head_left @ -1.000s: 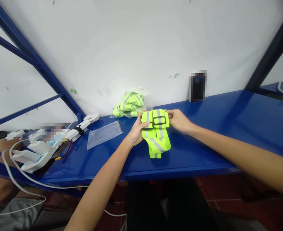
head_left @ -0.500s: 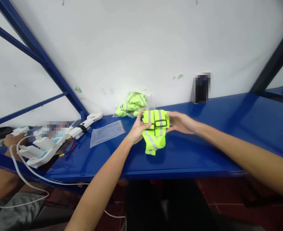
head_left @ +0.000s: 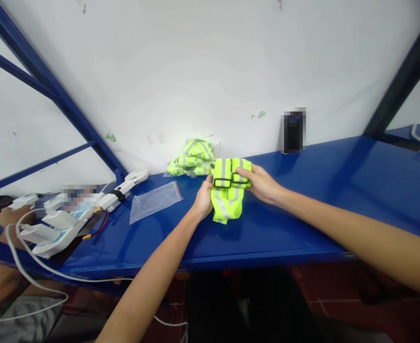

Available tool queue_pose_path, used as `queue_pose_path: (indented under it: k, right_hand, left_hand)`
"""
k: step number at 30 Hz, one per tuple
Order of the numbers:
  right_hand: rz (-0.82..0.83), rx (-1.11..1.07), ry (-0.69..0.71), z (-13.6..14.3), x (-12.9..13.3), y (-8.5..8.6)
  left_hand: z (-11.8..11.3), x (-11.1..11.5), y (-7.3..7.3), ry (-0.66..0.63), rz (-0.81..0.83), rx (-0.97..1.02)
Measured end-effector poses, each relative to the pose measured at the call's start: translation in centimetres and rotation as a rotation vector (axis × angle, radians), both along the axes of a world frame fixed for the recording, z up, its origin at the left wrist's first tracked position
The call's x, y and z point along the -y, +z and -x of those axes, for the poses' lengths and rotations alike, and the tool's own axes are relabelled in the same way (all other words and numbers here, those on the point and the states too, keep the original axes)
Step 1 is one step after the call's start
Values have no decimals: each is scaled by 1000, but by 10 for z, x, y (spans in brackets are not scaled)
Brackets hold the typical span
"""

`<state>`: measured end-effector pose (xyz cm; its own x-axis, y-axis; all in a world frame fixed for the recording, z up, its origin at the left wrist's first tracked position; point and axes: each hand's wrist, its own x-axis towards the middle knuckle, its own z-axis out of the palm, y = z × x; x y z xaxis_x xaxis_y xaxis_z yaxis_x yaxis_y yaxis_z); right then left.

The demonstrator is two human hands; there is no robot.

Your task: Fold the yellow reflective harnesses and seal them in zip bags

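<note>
A folded neon-yellow reflective strap vest (head_left: 227, 202) with grey stripes and two black buckles is held above the blue table. My left hand (head_left: 204, 197) grips its left edge, thumb near one buckle. On the other side my right hand (head_left: 261, 183) pinches the folded straps, its thumb on top beside the second buckle. The vest's lower loop hangs down between both hands. Behind it, against the wall, lie more neon vests in clear bags (head_left: 193, 158). An opened-out clear zip bag (head_left: 156, 201) lies flat on the table to the left of my left hand.
A white handheld fan (head_left: 136, 176) and a white power strip (head_left: 57, 233) with plugs and cables occupy the table's left end. A dark phone-like object (head_left: 293, 133) leans on the wall. At far left is another person's hand (head_left: 15, 216). Blue frame posts flank the table (head_left: 302, 205).
My right hand has moved from the vest's right edge onto its front, thumb now over the straps. The two buckles now sit side by side instead of overlapping. The view has shifted slightly.
</note>
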<state>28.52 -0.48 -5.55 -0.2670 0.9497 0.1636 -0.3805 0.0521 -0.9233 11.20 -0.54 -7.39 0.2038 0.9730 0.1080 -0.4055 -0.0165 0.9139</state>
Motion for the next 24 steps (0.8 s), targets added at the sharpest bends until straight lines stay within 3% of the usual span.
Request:
queue_pose_path:
  k: [3, 7, 13, 21, 24]
  right_hand:
    - [14, -10, -50, -1, -1, 1]
    - [-47, -18, -52, 0, -5, -6]
    - [-156, -19, -76, 2, -8, -13]
    - [-20, -107, -81, 7, 3, -5]
    - [-38, -94, -77, 9, 6, -5]
  left_hand:
    - [4, -5, -8, 66, -102, -260]
    - [8, -8, -12, 26, -178, -420]
    - [7, -3, -8, -23, -64, -333]
    - [7, -5, -11, -142, 49, -286]
    - [4, -1, -7, -217, 73, -223]
